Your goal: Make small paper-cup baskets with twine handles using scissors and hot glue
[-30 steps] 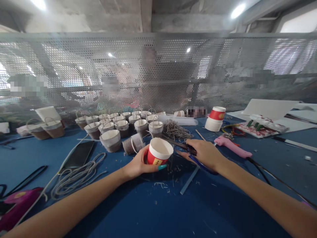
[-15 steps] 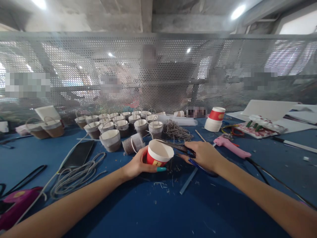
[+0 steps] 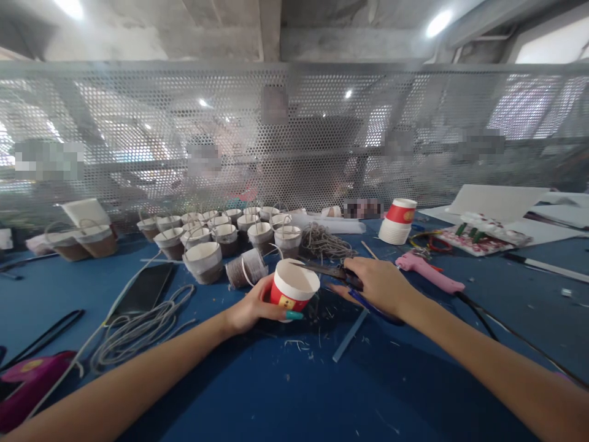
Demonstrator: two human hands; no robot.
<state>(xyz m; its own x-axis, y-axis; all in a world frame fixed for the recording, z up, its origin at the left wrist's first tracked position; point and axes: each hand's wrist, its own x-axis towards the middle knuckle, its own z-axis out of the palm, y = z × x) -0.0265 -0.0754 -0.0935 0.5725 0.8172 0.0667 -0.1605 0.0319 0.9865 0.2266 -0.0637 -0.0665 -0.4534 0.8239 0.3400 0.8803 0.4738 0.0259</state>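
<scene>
My left hand [image 3: 257, 307] is wrapped round a red and white paper cup [image 3: 295, 286], its mouth tilted up and toward me. In my right hand [image 3: 375, 285] are scissors [image 3: 375, 308] with blue handles and dark blades, which reach left over the cup's far rim. Whether the blades touch the paper I cannot tell. Just behind the cup, a small cord-wrapped cup [image 3: 247, 268] with a pale handle lies on its side. Beside it a cloth-rimmed cup [image 3: 204, 263] stands upright.
Several handled cups [image 3: 225, 237] stand at the back left. Tangled cord [image 3: 324, 241], stacked paper cups [image 3: 398, 221] and a pink glue gun [image 3: 430, 273] lie right. A glue stick [image 3: 350, 336] is in front. Coiled cord [image 3: 145, 325] and a phone [image 3: 142, 288] lie left; a perforated screen [image 3: 304, 141] stands behind.
The paper cup in my left hand has turned slightly, showing more of its yellow mark. My right hand and the scissors have barely moved, and the view has shifted a little.
</scene>
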